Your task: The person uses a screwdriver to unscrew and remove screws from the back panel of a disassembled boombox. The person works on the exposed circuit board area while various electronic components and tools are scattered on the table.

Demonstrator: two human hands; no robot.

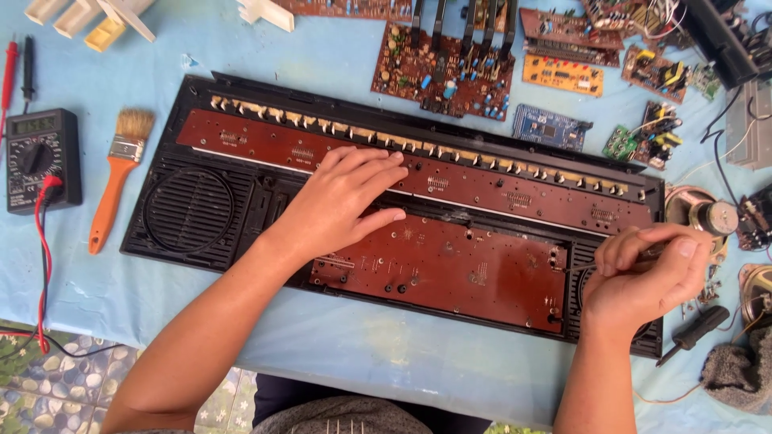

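Soft, even daylight is filling the head camera's view, bright without being harsh. The pale blue table cover (338, 56) is reflecting it evenly, with no strong glare. Shadows are staying faint: a thin, soft-edged one is lying under the left hand (342, 201) on the brown circuit board (450, 269), and another is sitting beneath the right hand (643, 277). The black keyboard casing (189, 213) is holding its grille detail. Focus is looking sharp across the middle. Straight edges are bowing slightly toward the corners, and the small parts at the far right are looking a little softer.
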